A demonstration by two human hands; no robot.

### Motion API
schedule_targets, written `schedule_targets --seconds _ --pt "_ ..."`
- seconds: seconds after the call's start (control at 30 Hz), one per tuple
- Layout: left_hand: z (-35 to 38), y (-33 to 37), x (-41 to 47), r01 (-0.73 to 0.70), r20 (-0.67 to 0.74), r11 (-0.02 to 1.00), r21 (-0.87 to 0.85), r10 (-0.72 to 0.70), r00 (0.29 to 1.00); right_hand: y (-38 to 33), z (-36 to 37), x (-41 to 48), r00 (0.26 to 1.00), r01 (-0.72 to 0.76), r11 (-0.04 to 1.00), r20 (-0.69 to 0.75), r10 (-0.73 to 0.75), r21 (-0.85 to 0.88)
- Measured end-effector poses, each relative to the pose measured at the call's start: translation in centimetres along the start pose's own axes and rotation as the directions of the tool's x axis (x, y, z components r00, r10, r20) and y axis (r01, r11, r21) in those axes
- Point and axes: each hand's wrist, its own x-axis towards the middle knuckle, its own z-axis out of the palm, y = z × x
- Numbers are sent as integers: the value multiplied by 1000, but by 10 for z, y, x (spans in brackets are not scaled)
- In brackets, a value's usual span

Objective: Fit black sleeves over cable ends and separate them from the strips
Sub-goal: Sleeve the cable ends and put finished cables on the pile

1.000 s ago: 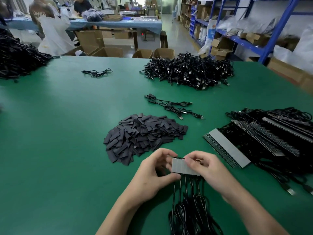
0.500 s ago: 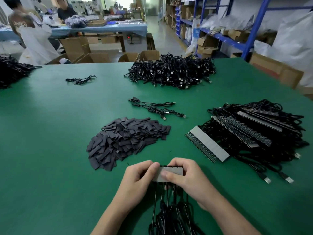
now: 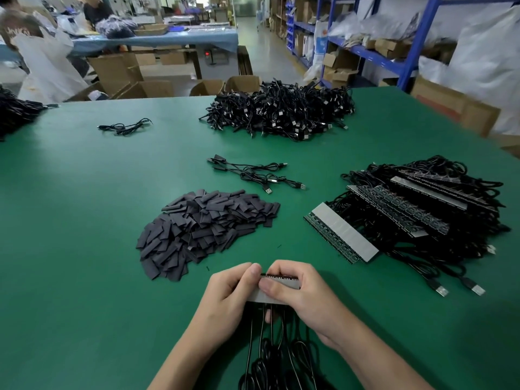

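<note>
On green table [image 3: 70, 220], sleeves [image 3: 208, 229]; shelving [image 3: 419, 43] behind.

A green tabletop [image 3: 84, 220] is backed by open cardboard boxes [image 3: 112, 71]. Blue shelving [image 3: 419, 46] is lined along the right, and a blue-covered table [image 3: 168, 42] is set beside a grey floor [image 3: 261, 52].

strip [image 3: 287, 283] half hidden, cables [image 3: 270, 361] cropped below
</note>
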Motion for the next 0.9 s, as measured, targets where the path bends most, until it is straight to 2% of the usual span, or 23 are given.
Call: schedule_targets --seconds 0.3,0.9 --pt "5 6 -1 19 28 993 -116 -16 999 -3 -4 -1 998 10 998 56 -14 64" --pt "5 7 -3 68 67 987 -142 -59 996 -5 -6 -2 996 13 996 83 -20 83"
